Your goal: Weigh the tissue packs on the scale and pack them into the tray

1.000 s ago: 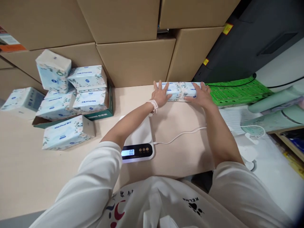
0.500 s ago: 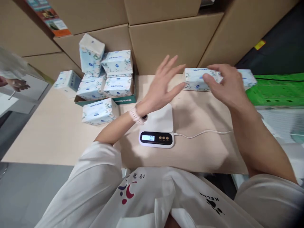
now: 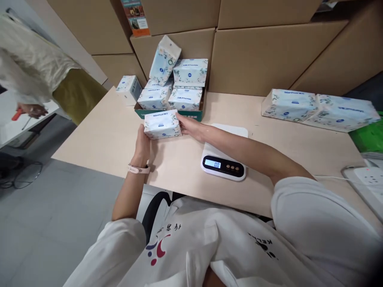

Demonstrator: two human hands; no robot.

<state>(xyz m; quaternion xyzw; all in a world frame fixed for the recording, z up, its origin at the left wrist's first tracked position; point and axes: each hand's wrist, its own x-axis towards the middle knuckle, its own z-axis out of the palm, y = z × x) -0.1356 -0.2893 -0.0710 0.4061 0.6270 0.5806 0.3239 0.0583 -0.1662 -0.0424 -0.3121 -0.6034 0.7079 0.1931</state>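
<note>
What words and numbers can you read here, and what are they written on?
"0.0": lit display of the white kitchen scale.
"Manhua": blue brand print on the floral tissue pack held between the left hand and the right hand; its other print is too small to read.
"KEL...": black letters on the white shirt, partly readable.
Orange leaflet on the cardboard boxes: too blurred to read.

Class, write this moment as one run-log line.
left hand: grips tissue pack | right hand: grips same pack | pack: on table, beside scale
</note>
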